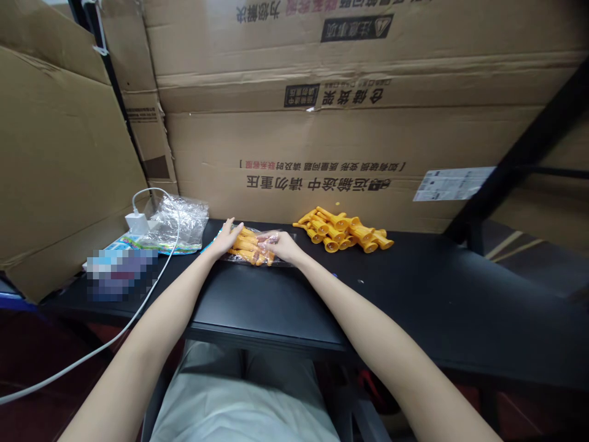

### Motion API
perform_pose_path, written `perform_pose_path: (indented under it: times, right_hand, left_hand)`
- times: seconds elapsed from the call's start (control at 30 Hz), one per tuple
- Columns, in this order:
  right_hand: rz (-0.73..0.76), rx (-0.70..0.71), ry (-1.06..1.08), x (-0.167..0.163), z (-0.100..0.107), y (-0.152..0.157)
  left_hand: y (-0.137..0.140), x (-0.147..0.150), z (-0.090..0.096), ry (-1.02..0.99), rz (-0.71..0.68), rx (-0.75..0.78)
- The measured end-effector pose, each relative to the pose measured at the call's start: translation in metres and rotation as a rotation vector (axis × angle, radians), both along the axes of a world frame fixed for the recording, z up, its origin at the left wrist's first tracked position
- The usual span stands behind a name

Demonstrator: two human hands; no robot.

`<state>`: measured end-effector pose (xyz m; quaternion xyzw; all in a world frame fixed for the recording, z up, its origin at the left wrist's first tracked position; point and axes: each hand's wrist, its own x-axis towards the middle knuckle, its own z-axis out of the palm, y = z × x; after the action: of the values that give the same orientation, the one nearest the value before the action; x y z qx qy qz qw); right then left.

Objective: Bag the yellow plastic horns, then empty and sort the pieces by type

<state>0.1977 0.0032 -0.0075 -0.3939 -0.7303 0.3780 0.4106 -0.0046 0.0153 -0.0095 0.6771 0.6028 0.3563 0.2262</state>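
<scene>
A clear plastic bag (247, 258) lies on the black table, with several orange-yellow plastic pieces (245, 243) inside. My left hand (225, 237) rests at the bag's left end, its fingers stretched out and the thumb apart. At the other end, my right hand (281, 245) has its fingers bent and closed on the clear film. Part of the film and the pieces is hidden under the fingers. To the right, a loose heap of yellow horn-shaped plastic pieces (343, 230) with flared ends sits apart from both hands.
Crumpled clear plastic bags (181, 221) and a white charger (137, 223) stand at the left. A white cable (159, 284) runs over the table's left side. Cardboard (276, 138) walls the back, and a black metal post (519, 147) slants at the right.
</scene>
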Motion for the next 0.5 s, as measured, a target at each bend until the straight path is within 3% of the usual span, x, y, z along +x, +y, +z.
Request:
perform_pose_path:
  times: [0.13,0.33,0.5]
  right_hand:
    - [-0.037,-0.055,0.100,0.000,0.003,0.000]
    - [-0.317,-0.149,-0.043,0.005,0.009,-0.003]
    - [-0.192,-0.382,-0.128,0.005,0.017,-0.014]
  left_hand:
    - [0.001,-0.003,-0.005,0.079,-0.043,0.035]
    - [0.006,-0.004,-0.011,0.036,-0.074,0.060]
    - [0.002,-0.003,-0.003,-0.167,-0.037,0.003]
